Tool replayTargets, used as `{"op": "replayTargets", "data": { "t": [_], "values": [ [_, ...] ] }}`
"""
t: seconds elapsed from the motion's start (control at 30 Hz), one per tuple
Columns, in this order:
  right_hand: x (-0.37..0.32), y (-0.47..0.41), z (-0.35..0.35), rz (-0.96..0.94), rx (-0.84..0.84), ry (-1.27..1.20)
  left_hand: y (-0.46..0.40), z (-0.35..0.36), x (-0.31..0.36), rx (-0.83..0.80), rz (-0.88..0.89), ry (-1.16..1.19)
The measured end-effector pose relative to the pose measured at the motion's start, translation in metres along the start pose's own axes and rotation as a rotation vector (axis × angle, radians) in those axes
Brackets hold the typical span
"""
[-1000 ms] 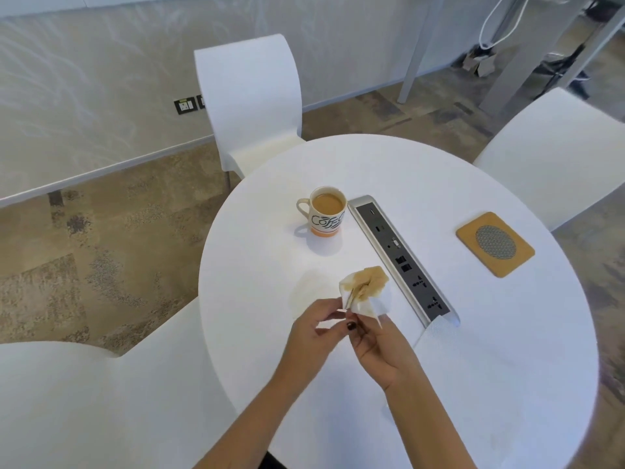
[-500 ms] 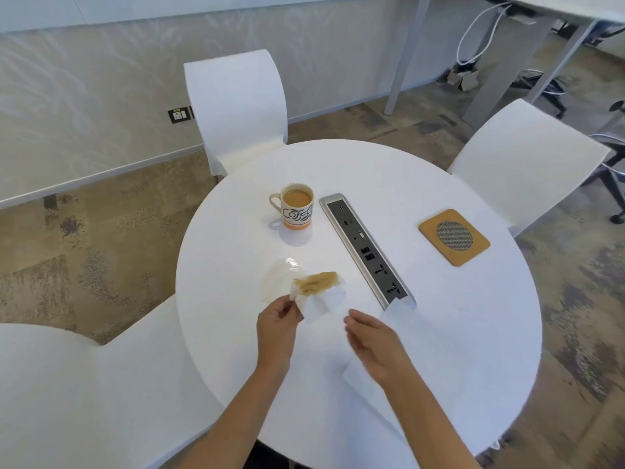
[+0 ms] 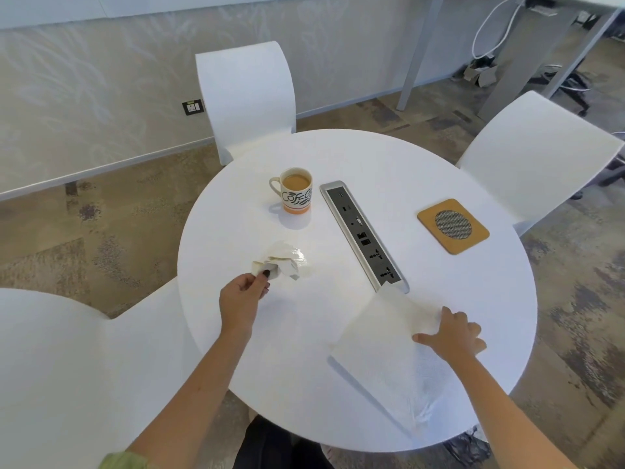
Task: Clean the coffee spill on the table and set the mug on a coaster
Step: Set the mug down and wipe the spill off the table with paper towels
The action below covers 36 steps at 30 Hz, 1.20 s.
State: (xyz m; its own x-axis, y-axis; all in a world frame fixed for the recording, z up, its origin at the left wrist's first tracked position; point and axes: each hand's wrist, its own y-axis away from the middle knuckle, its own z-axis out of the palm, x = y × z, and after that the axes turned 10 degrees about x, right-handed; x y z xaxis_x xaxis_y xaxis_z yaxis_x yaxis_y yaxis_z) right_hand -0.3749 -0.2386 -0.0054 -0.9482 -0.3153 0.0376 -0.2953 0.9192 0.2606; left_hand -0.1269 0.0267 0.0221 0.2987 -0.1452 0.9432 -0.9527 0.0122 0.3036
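On the round white table [image 3: 422,164] stands a mug [image 3: 296,191] full of milky coffee, handle to the left. Below it a faint wet smear [image 3: 304,262] marks the spill. My left hand [image 3: 241,296] pinches a crumpled used tissue [image 3: 279,264] that lies on the smear. My right hand [image 3: 453,336] rests flat with spread fingers on a clean white paper towel [image 3: 389,350] lying near the table's front right. A square cork coaster [image 3: 453,225] with a round grey mesh centre lies at the right, apart from the mug.
A grey power socket strip [image 3: 363,233] runs diagonally across the table between mug and coaster. Three white chairs surround the table: one behind [image 3: 243,93], one at right [image 3: 534,143], one at left [image 3: 61,367]. Desk legs and cables stand at the back right.
My left hand has lowered the stained tissue onto the spill, stain side now down. My right hand let go of it and moved right onto the clean paper towel.
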Motion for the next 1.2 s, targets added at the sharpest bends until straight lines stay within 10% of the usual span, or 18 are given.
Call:
{"op": "replayTargets", "data": {
  "t": [0.3, 0.57, 1.2],
  "values": [
    [-0.001, 0.011, 0.012, -0.128, 0.141, -0.26, 0.005, -0.004, -0.01, -0.005, 0.002, -0.008],
    [-0.029, 0.064, 0.033, -0.702, 0.86, -0.211, 0.005, -0.013, -0.011, -0.008, 0.006, -0.001],
    [-0.094, 0.075, 0.044, -0.627, 0.175, -0.223, -0.016, -0.041, -0.011, -0.024, -0.002, 0.075]
  ]
}}
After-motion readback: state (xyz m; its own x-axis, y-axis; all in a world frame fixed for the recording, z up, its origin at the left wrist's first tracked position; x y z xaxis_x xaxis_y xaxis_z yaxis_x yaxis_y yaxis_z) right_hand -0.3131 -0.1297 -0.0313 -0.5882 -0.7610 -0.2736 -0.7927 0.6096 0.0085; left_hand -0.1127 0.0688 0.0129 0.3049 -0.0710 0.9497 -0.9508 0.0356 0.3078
